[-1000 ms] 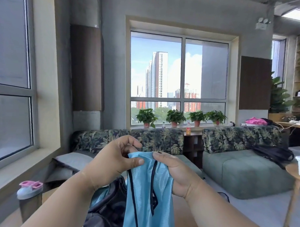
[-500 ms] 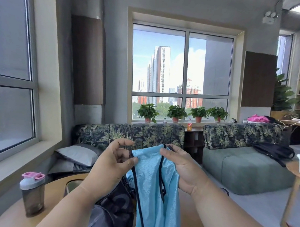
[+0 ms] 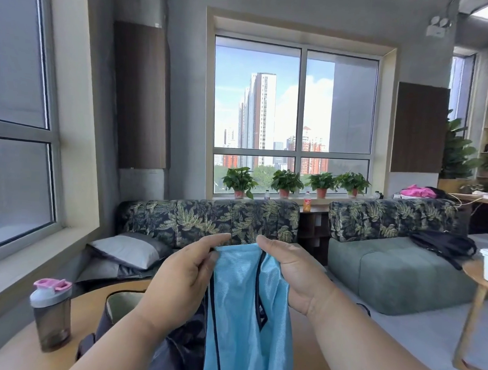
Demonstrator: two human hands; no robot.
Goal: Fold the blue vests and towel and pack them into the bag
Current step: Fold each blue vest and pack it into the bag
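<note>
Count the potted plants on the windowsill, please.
4, in a row on the sill behind the sofa: far-left plant, second plant, third plant, far-right plant. None looks hidden there; a larger leafy plant stands separately at the right.

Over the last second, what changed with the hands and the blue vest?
The view tilted down, so the shaker bottle and round table show more fully. The left hand shifted its grip along the blue vest top edge. Both hands, including the right hand, still pinch the vest, hanging over the dark bag.
</note>
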